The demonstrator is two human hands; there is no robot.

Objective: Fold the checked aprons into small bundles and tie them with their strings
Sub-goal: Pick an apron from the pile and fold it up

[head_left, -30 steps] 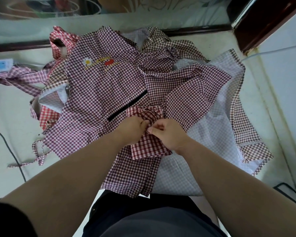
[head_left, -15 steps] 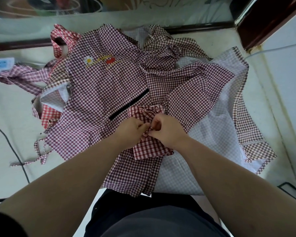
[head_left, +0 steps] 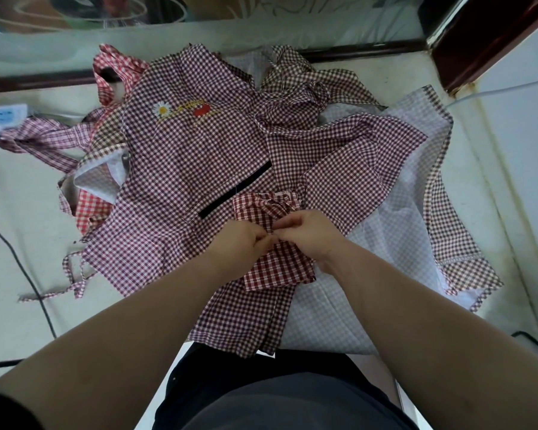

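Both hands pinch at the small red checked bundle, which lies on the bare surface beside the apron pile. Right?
No. Head view: left hand and right hand pinch at the red checked bundle, but it lies on top of the apron pile.

A pale, glossy surface (head_left: 19, 212) is lit by soft light; it is bounded at the far side by a dark wooden strip (head_left: 38, 83), beyond which a reflective panel (head_left: 323, 26), possibly glass, is seen; a red-brown wooden frame (head_left: 479, 48) is set at the upper right beside a white wall (head_left: 525, 135); a white power strip (head_left: 0, 114) is cut off by the left edge; a black cable (head_left: 22, 268) is laid nearby.
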